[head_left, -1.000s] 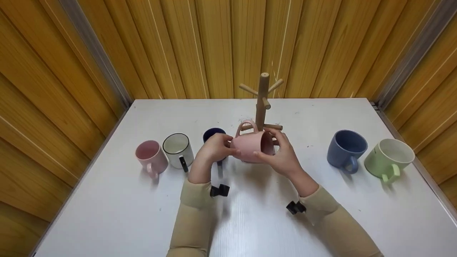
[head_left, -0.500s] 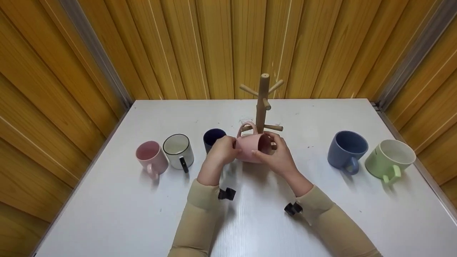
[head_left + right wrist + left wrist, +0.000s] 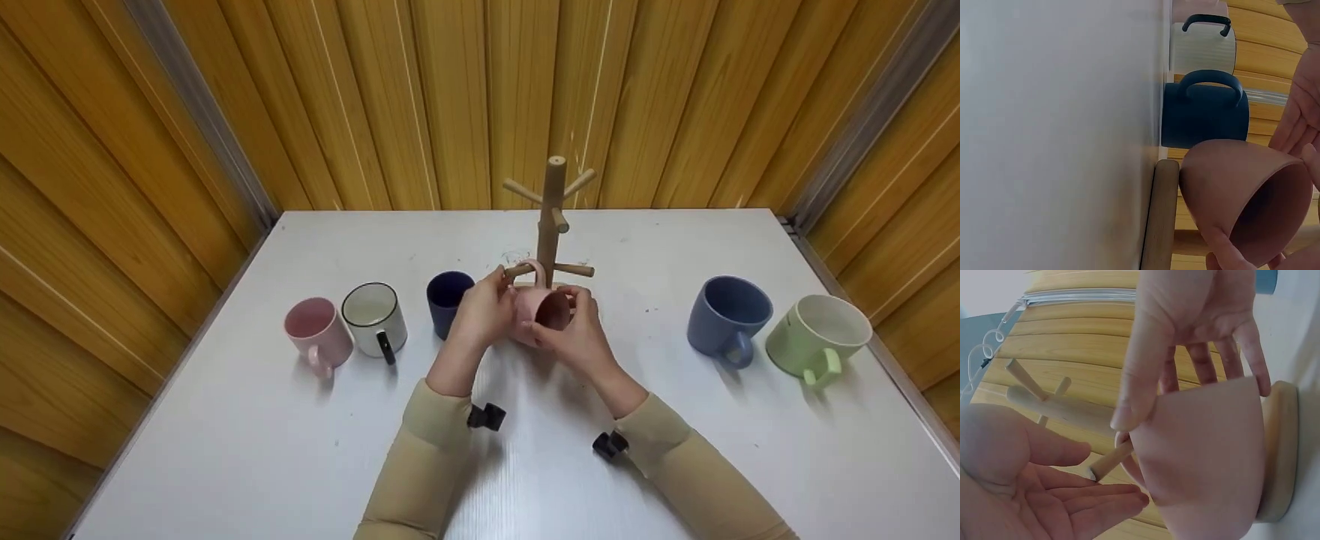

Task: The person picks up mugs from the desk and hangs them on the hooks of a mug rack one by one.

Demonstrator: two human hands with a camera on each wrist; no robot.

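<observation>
A pink mug (image 3: 527, 301) lies tipped on its side at a lower peg (image 3: 1111, 461) of a wooden mug tree (image 3: 551, 214), its mouth toward the right. The peg passes through the loop of its handle (image 3: 1131, 464). My right hand (image 3: 586, 337) grips the mug by the rim, thumb on the near side and fingers across on the far side. My left hand (image 3: 484, 311) is at the mug's base end. In the left wrist view its fingers (image 3: 1100, 500) are extended beside the peg's tip, thumb apart from them.
Left of the tree stand a navy mug (image 3: 442, 311), a white mug (image 3: 371, 326) with black handle and another pink mug (image 3: 315, 330). Blue (image 3: 720, 322) and green (image 3: 806, 345) mugs stand right. Wood-patterned walls (image 3: 450, 105) enclose the white table (image 3: 315, 465).
The pink mug has moved slightly right and down, turning its mouth toward me, and its handle now surrounds the peg. My left hand has shifted from the mug's base toward the peg tip.
</observation>
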